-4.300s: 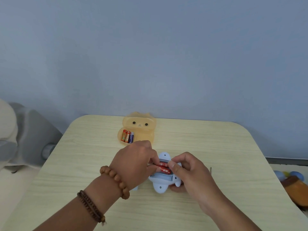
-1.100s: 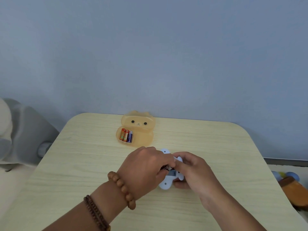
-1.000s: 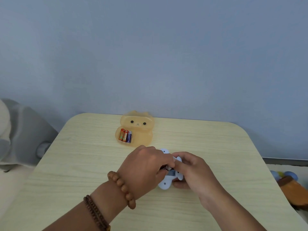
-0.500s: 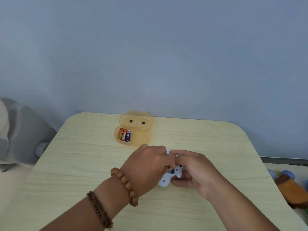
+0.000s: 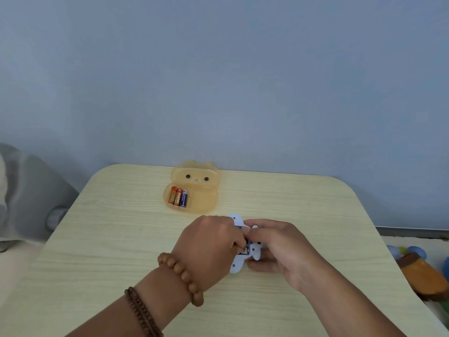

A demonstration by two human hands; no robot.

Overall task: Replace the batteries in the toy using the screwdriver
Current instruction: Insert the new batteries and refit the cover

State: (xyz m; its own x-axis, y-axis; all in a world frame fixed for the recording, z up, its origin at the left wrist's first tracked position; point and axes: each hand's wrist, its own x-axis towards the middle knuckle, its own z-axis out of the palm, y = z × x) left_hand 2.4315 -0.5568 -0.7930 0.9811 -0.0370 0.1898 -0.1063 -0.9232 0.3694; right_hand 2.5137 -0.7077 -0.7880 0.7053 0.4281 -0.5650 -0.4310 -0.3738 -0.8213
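The pale blue toy [image 5: 237, 266] lies underside up on the table, a little right of centre. Its battery compartment [image 5: 246, 249] is open, and only a sliver of battery shows between my fingers. My left hand [image 5: 209, 244] curls over the toy's left side, fingertips pinched into the compartment on a battery. My right hand [image 5: 284, 251] grips the toy from the right, with the thumb across its top and the fingers under it. Three spare batteries [image 5: 179, 196] lie in an open orange bear-shaped box [image 5: 202, 203] farther back. No screwdriver is visible.
The light wooden table [image 5: 109, 239] has rounded corners and stands against a blue-grey wall. A grey padded object [image 5: 26, 190] sits off its left edge. Coloured toys [image 5: 420, 273] lie on the floor to the right.
My hands have closed in over the toy, and the red batteries seen earlier are now almost covered. My right thumb has moved across the toy's top. The box has not moved.
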